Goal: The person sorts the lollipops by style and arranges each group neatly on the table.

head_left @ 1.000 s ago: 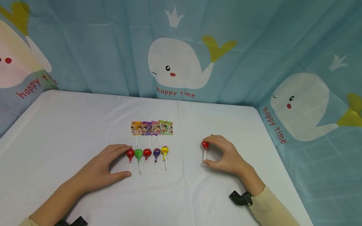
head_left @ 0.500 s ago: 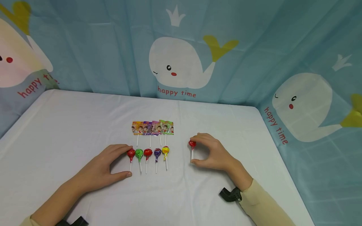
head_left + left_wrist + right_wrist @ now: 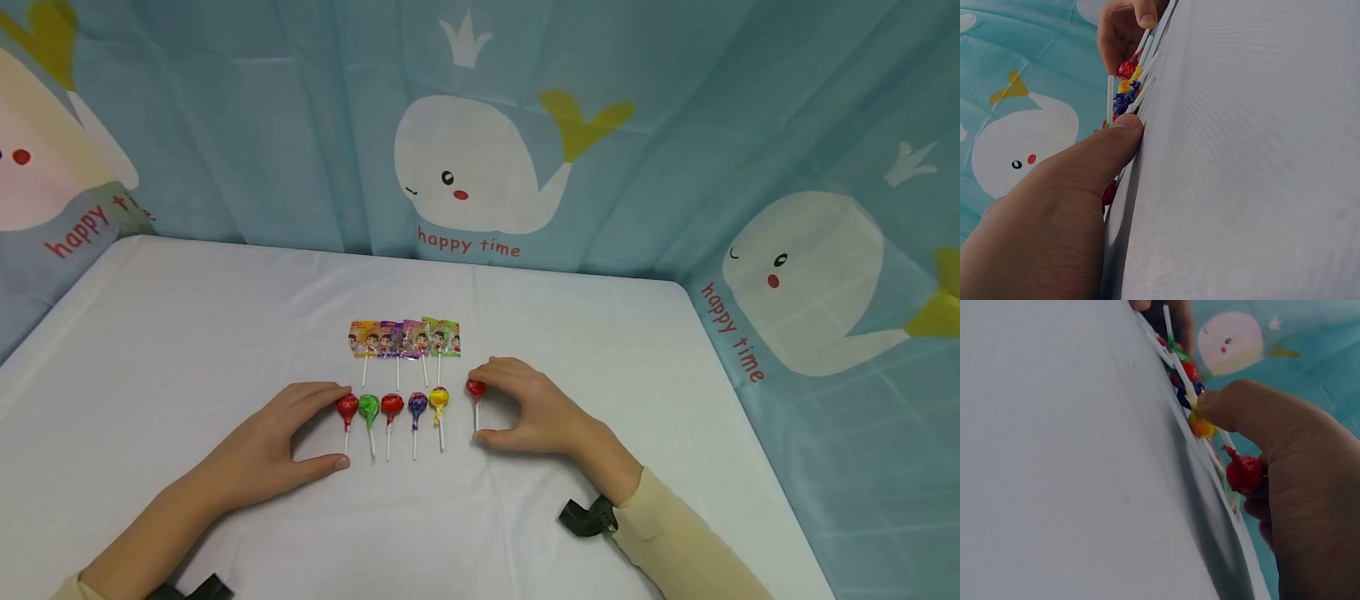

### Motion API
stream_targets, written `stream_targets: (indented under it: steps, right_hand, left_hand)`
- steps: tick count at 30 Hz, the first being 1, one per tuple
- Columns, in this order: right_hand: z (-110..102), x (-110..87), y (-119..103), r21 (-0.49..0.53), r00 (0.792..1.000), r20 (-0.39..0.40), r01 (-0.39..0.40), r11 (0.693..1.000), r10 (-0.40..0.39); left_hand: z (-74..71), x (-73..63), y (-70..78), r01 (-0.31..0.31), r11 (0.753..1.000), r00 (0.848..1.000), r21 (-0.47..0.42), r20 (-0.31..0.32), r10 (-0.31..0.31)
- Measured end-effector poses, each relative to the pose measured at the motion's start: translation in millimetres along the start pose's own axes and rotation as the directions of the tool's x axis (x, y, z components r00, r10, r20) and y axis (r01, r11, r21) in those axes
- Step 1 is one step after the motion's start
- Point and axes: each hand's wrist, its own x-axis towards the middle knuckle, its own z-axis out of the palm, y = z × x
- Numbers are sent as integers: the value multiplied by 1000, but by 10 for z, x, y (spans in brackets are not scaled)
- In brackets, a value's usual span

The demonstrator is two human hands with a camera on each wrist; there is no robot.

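A row of wrapped lollipops lies on the white tablecloth in the head view. At its left end my left hand (image 3: 281, 442) holds a red lollipop (image 3: 347, 407) end to end, fingertip at the candy and thumb by the stick's tip. Rightward follow a green lollipop (image 3: 368, 407), another red lollipop (image 3: 392, 406), a purple lollipop (image 3: 417, 404) and a yellow lollipop (image 3: 439, 398). Just right of the yellow one, my right hand (image 3: 543, 408) pinches a red lollipop (image 3: 476, 389) between thumb and finger. The right wrist view shows that red candy (image 3: 1245, 473) beside the thumb.
Behind the row lie several flat lollipops in printed wrappers (image 3: 405, 339), overlapping side by side, sticks toward me. The white table (image 3: 202, 317) meets a blue curtain (image 3: 300, 125) with whale prints at its back and sides. A black wrist device (image 3: 588, 517) sits at my right wrist.
My right hand has moved left with its red lollipop, from well apart on the right to near the yellow one. My left hand and the row have stayed put.
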Motion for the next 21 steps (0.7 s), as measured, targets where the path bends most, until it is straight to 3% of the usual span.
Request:
stream_targets:
  steps: [12, 21]
  right_hand:
    - [113, 100, -77, -14, 993, 113, -30, 999, 32]
    - [133, 90, -76, -5, 988, 132, -77, 997, 77]
  left_hand:
    - [-4, 4, -5, -6, 1000, 1000, -12, 0, 6]
    - [-13, 6, -1, -16, 1000, 1000, -11, -9, 16]
